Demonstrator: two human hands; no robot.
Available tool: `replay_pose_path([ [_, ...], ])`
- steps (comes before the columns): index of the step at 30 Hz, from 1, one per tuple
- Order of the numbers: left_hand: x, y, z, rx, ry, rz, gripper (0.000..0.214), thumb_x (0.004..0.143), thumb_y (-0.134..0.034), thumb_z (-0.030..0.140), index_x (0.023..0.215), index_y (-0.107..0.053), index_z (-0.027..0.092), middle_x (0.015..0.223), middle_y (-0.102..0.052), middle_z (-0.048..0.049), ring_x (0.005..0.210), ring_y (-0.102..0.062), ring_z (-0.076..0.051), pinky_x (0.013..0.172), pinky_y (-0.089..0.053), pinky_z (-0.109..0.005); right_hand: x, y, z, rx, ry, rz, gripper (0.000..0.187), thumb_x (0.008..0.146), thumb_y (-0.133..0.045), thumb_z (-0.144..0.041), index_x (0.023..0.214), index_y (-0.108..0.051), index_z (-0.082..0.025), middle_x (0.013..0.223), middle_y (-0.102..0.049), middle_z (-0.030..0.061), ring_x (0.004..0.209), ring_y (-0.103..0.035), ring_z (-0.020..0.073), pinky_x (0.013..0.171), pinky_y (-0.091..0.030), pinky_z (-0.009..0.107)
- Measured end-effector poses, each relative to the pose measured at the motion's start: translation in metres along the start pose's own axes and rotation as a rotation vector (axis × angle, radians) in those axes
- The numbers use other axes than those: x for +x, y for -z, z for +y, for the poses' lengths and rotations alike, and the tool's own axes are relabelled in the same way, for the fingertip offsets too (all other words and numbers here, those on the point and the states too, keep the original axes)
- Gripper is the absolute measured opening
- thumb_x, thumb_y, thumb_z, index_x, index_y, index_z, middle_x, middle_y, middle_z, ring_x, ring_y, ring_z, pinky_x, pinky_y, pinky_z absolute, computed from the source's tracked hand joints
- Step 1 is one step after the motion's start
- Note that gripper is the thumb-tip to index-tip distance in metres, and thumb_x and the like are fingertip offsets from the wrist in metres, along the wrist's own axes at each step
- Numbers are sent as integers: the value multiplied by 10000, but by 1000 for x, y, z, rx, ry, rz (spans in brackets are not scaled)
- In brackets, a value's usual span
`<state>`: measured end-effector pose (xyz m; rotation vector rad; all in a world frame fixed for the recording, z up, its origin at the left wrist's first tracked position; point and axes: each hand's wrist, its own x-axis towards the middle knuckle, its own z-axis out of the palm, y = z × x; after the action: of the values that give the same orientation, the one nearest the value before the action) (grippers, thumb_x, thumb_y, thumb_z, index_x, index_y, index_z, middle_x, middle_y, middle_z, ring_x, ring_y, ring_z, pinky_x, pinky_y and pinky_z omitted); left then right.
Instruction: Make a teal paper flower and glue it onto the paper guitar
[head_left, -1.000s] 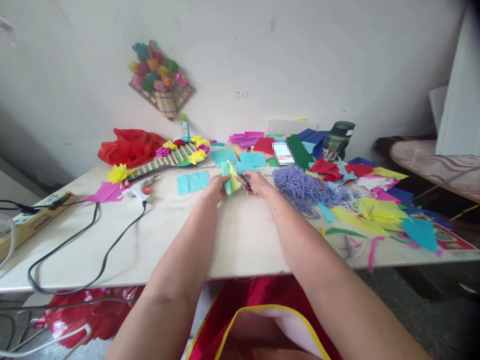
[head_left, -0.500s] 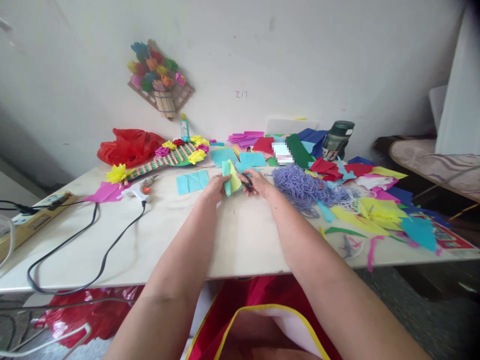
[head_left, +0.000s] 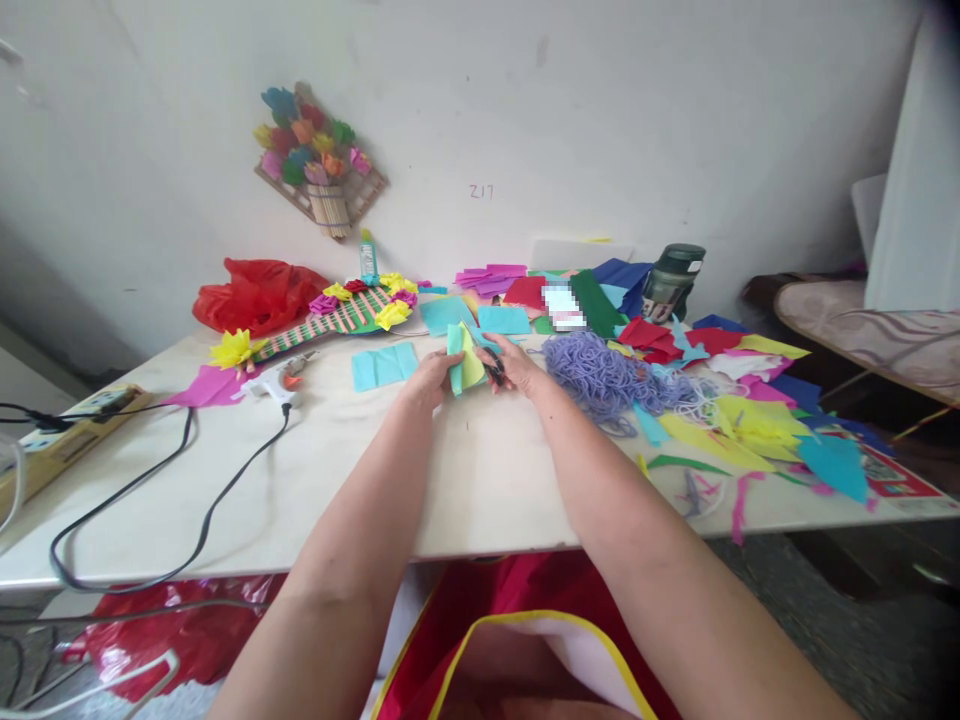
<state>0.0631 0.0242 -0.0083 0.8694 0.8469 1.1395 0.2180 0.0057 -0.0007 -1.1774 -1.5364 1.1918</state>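
Observation:
My left hand (head_left: 430, 378) pinches a folded stack of teal and yellow-green paper (head_left: 463, 362) held upright over the white table (head_left: 480, 470). My right hand (head_left: 514, 365) is closed round small black-handled scissors (head_left: 493, 366) whose blades meet the paper's right edge. A loose teal paper square (head_left: 384, 364) lies just left of my left hand. A purple yarn heap (head_left: 600, 374) sits right of my right hand.
A glue gun (head_left: 281, 377) with a black cord (head_left: 187, 490) lies at the left, near a power strip (head_left: 67, 430). A red plastic bag (head_left: 255, 293), a woven paper flower craft (head_left: 337, 310), a glue bottle (head_left: 367, 255), a green jar (head_left: 671, 282) and scattered coloured paper scraps (head_left: 750, 410) crowd the back and right.
My right hand has shifted the scissors slightly against the folded paper. Both hands otherwise stay in place.

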Motion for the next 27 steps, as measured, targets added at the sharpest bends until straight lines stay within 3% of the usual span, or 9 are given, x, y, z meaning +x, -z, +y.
replay_pose_path([
  [4,3,3,-2,4,-6,-13,167,713,-647,94,879,-664,88,770,-708,-108,775,-690,-224,724,-548,-300,1,2,3,22,14,-27,803,787,-571,-585,1418,-307,-164,467,-562,-69,329,-517,106,292,-231,176],
  [12,4,3,-2,12,-6,-16,174,716,-623,89,886,-662,87,754,-704,-105,759,-687,-216,697,-542,-286,5,5,9,78,31,-51,621,800,-587,-512,1299,-471,-159,476,-577,-59,336,-523,98,286,-217,170],
  [27,3,3,-2,33,-4,-1,203,707,-648,101,909,-668,87,735,-706,-101,643,-680,-203,605,-535,-269,8,4,13,43,6,-24,810,762,-588,-604,1412,-340,-189,465,-552,-79,328,-482,80,299,-219,164],
])
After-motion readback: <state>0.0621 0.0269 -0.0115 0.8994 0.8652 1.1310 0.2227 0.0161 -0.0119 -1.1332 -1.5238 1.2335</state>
